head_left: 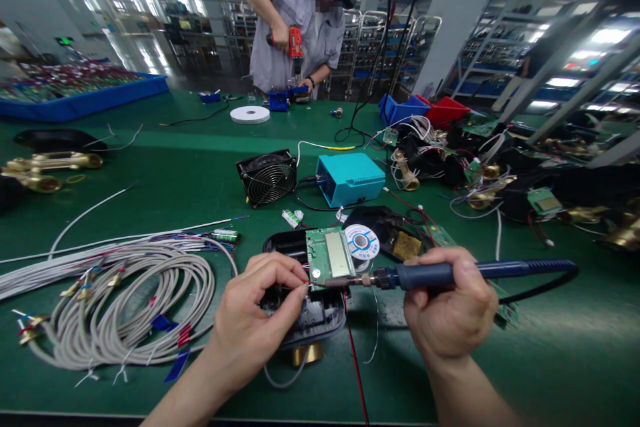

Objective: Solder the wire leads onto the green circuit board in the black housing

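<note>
My right hand (453, 310) is wrapped round a blue-handled soldering iron (430, 275), which points left. Its tip meets the lower edge of a green circuit board (319, 255) with a grey display. At that same edge, the thumb and forefinger of my left hand (265, 300) are pinched together, seemingly on a thin wire whose end is hard to see. The board rests on an open black housing (305, 323) with a brass fitting (307, 353) below. A red and black wire (356, 360) runs down from the housing. Just behind stands a solder spool (369, 250).
A small fan (270, 179) and a turquoise soldering station (351, 179) stand behind the board. Coiled grey cables (130, 300) lie at left. Brass fittings and wired boards crowd the right. Across the table, a person (295, 33) holds a red power tool (295, 42).
</note>
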### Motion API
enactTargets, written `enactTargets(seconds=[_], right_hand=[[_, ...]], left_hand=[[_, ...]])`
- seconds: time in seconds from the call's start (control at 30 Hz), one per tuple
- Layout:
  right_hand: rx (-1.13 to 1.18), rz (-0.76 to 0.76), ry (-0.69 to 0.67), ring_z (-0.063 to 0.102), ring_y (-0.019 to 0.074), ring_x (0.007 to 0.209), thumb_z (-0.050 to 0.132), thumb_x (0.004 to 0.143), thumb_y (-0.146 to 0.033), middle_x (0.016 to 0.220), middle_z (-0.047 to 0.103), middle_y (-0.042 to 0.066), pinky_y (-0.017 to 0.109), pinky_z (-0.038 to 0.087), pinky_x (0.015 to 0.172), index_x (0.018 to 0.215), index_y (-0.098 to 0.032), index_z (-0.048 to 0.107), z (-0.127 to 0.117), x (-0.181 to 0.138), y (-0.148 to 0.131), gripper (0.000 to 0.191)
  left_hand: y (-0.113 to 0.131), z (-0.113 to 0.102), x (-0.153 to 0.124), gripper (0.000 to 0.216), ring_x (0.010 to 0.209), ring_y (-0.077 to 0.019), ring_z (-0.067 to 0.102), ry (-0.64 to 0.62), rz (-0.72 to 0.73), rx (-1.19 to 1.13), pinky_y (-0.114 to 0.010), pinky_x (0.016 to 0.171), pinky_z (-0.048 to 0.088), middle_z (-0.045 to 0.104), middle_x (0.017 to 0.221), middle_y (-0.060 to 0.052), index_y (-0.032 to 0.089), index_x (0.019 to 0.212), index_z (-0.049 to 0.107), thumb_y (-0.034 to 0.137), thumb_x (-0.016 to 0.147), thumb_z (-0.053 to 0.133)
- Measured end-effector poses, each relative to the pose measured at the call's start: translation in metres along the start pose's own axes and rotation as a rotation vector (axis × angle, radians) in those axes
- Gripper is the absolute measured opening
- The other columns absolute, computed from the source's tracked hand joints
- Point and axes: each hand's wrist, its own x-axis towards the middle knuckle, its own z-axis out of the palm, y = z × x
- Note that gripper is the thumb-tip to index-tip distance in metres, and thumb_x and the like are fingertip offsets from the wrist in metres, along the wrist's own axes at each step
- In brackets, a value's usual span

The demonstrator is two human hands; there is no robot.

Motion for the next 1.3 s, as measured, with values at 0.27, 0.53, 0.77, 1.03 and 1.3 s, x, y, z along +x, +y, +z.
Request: enactTargets(seconds=[0.27,0.53,0.77,1.03,1.3], right_hand=[[0.136,0.032,0.104,0.035,0.0069,0.021,0.062,0.073,-0.046,0.039,0.051,-0.004,0.017,0.027,0.022,0.058,-0.018,0.06,0.005,0.008,-0.007,0.032],[0.028,-0.112,-0.541,0.071,0.0213,0.102,0.055,0.098,-0.029,0.117,0.072,0.006,0.037,0.059,0.082,0.117,-0.029,0.06,0.002,-0.005,0.017,0.02],[-0.316,-0.228,-0.839,0.049,0.0231,0.133,0.063,0.092,-0.024,0.146,0.049,0.012,0.042,0.045,0.106,0.128,-0.03,0.043,0.002,-0.017,0.033,0.042],[-0.296,-0.198,-0.835,0.051,0.0217,0.129,0.059,0.093,-0.021,0.141,0.05,0.009,0.041,0.043,0.105,0.122,-0.031,0.045,0.003,-0.019,0.033,0.034],[-0.275,-0.302,-0.842,0.044,0.0231,0.137,0.058,0.092,-0.014,0.145,0.048,0.006,0.044,0.041,0.108,0.119,-0.032,0.047,0.003,-0.02,0.031,0.034]], left_hand=[[0.002,0.001,0.001,0.014,0.077,-0.0134,0.065,0.012,0.01,-0.009,-0.027,0.076,0.047,0.069,0.081,0.0,0.019,0.072,0.061,0.013,0.085,0.06],[0.001,0.001,0.0,0.015,0.08,-0.0144,0.064,0.016,0.011,-0.019,-0.028,0.075,0.049,0.069,0.081,-0.001,0.019,0.072,0.062,0.013,0.085,0.059],[0.002,0.001,0.001,0.015,0.079,-0.015,0.065,0.028,0.028,-0.006,-0.028,0.075,0.048,0.069,0.08,-0.001,0.019,0.072,0.062,0.012,0.085,0.06],[0.0,0.001,0.001,0.015,0.079,-0.0137,0.064,0.017,0.069,0.015,-0.028,0.076,0.046,0.069,0.08,0.0,0.019,0.073,0.061,0.01,0.085,0.06],[-0.002,0.002,0.001,0.017,0.078,-0.0142,0.066,0.003,0.13,0.042,-0.03,0.077,0.045,0.069,0.077,0.001,0.019,0.073,0.061,0.008,0.085,0.059]])
